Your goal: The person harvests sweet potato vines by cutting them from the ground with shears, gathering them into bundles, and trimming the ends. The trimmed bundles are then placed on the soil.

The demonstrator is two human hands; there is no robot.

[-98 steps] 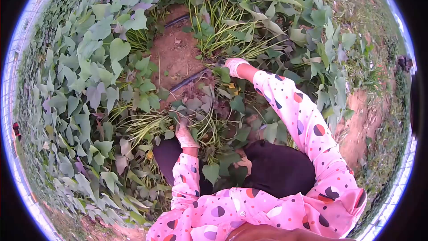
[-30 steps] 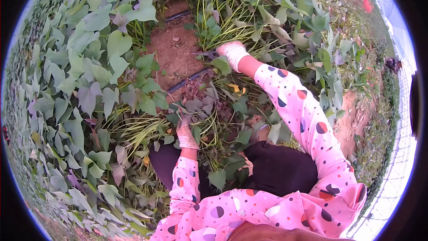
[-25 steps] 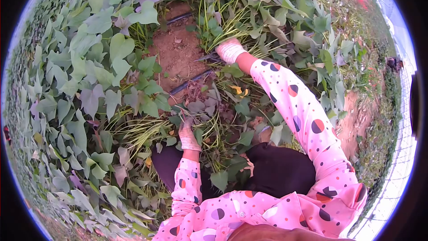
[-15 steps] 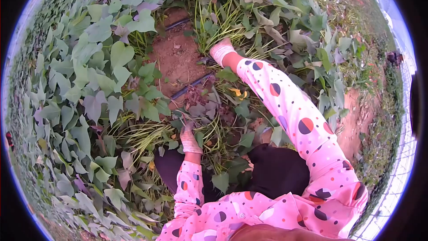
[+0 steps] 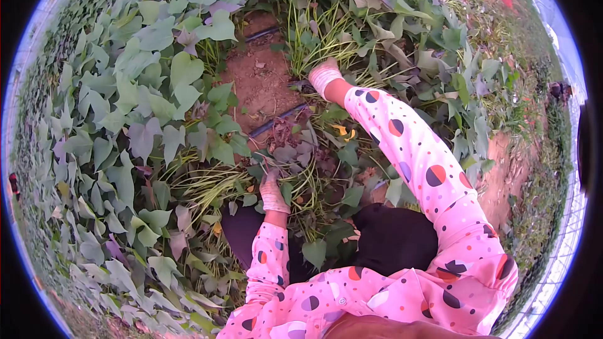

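Gloved in a pale, dirt-stained covering, my left hand is low among the sweet potato vines, its fingers closed around thin stems, with the tips partly hidden by leaves. My right hand, in the same kind of glove, reaches farther out to the base of a clump of light green stems. Its fingers are curled in at the stems, and their tips are out of sight. Between the hands lie wilted purplish leaves and a few yellow leaves.
Bare reddish soil shows between the plants, crossed by a black drip hose. Dense leaves spread to the left. My dark-clad knee is close below. At the right are a dirt strip and a white mesh wall.
The whole scene has shifted slightly right and down in view. Both hands keep about the same places among the vines.
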